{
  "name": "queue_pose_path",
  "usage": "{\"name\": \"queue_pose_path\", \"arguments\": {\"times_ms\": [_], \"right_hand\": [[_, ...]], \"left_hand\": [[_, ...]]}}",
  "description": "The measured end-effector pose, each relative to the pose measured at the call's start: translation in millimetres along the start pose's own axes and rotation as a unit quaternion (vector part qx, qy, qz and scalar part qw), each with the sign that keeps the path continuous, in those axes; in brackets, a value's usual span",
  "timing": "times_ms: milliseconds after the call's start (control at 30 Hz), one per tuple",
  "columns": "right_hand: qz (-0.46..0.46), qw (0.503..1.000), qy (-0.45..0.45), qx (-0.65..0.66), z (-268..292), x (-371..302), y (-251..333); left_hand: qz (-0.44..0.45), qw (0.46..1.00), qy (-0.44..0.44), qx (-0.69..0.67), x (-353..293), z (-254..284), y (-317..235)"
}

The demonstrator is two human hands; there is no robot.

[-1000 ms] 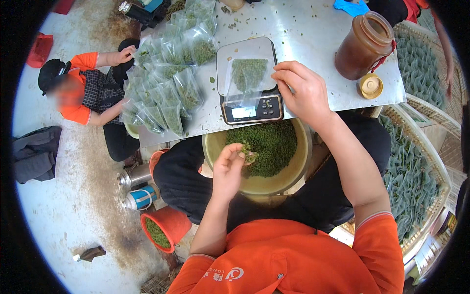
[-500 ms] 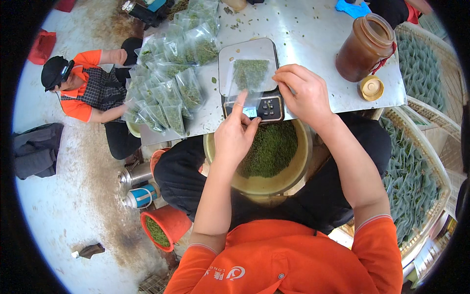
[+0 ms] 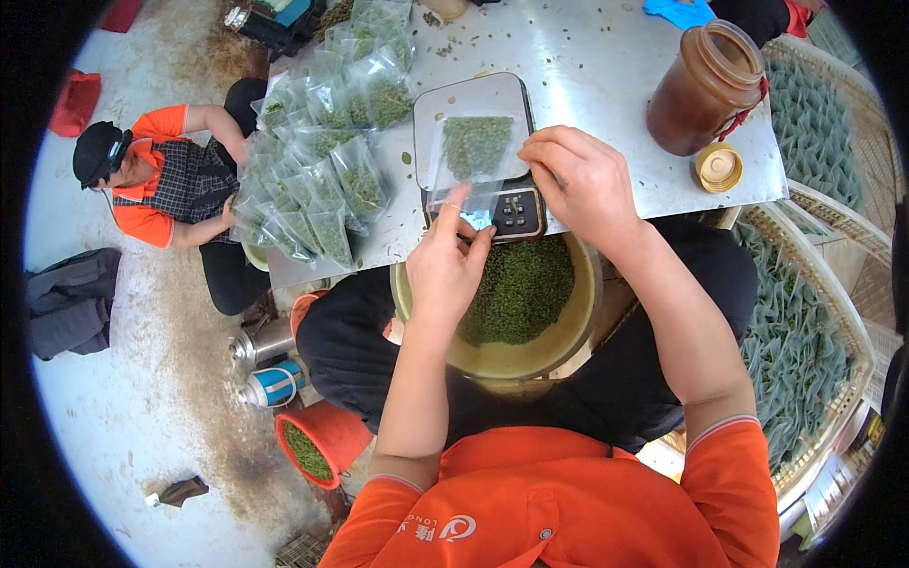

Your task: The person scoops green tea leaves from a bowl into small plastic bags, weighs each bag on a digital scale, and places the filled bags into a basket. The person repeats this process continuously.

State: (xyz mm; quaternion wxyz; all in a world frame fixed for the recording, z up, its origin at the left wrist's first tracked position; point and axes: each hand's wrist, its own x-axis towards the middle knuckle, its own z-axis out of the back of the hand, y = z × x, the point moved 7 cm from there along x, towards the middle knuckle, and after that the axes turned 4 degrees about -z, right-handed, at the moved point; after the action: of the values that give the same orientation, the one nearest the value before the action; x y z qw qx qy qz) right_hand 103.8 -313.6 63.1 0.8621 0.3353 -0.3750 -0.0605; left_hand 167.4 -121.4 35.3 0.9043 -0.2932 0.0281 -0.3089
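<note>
A clear plastic bag [image 3: 476, 144] of green granules lies on the pan of a digital scale [image 3: 443, 112] at the table's near edge. My left hand [image 3: 445, 260] has its fingers on the bag's near end, the index fingertip seen at the clear plastic and the thumb by the scale's display. At the bag's right edge, my right hand [image 3: 589, 180] is closed in a pinch on the plastic. Below, a large basin [image 3: 511, 358] of green granules stands between my legs, partly under the table.
Many filled bags [image 3: 322, 189] cover the left part of the metal table [image 3: 578, 62]. At right stand a brown jar [image 3: 696, 104] and its gold lid [image 3: 720, 168]. Trays of greenish packets [image 3: 791, 350] line the far right. A co-worker [image 3: 175, 180] sits left; a red bucket [image 3: 343, 437] stands on the floor.
My hands stay at the bag on the scale, with only slight finger motion. The co-worker's arms have shifted, both hands now near the pile of bags. The whole view has moved slightly.
</note>
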Motion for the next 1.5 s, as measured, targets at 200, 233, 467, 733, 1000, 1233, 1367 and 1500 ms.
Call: {"name": "queue_pose_path", "arguments": {"times_ms": [200,233,467,733,1000,1233,1367,1500], "right_hand": [[0.004,1.0,0.006,0.001,-3,0,1],[0.004,1.0,0.005,0.0,-3,0,1],[0.007,1.0,0.003,0.002,-2,-1,-1],[0.002,1.0,0.007,0.004,-2,-1,1],[0.003,1.0,0.005,-0.006,-2,-2,1],[0.017,1.0,0.0,-0.015,-7,-6,4],[0.088,0.994,0.031,-0.063,-20,-10,26],[-0.003,0.993,0.089,0.081,-33,-19,32]], "left_hand": [[0.005,1.0,-0.007,-0.011,1,3,-3],[-0.006,1.0,0.002,0.002,1,1,-2],[0.006,0.996,-0.04,-0.081,-29,6,12],[-0.02,0.997,0.0,-0.077,-57,14,2],[-0.094,0.989,-0.082,-0.073,-51,34,-16],[-0.075,0.995,-0.033,-0.062,-31,17,-21],[-0.048,0.999,0.019,-0.015,-9,3,-24],[-0.058,0.997,0.012,0.047,11,12,-23]]}}
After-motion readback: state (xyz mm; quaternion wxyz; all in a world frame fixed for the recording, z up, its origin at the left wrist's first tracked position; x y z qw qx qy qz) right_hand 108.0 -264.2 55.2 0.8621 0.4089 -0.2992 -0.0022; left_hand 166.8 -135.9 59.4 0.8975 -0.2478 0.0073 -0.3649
